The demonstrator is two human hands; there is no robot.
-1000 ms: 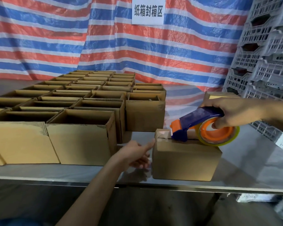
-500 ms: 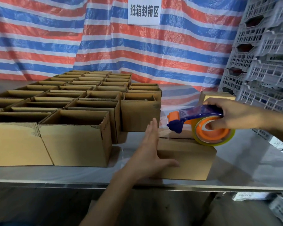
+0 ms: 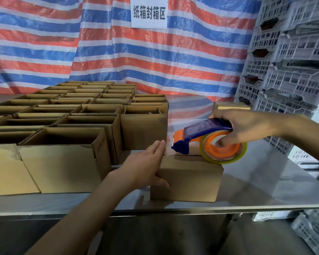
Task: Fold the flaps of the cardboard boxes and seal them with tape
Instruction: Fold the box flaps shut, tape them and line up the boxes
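Cardboard box point(image 3: 188, 179): flaps closed, at the table's point(image 3: 265, 190) near edge.
Tape dispenser point(image 3: 206, 137): nose at the box's top left end; sealing apparently near its finish.
Right hand point(image 3: 241, 127): grips the dispenser, finger in the roll's core.
Left hand point(image 3: 147, 166): flat, fingers straight, pressing the box's left end.
Open boxes point(image 3: 63, 155): many rows, unfolded and untaped.

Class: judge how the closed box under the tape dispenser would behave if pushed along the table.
The box probably slides easily: the table looks smooth and shiny. It is likely light, since the left hand braces it. Its low, wide shape should resist tipping.
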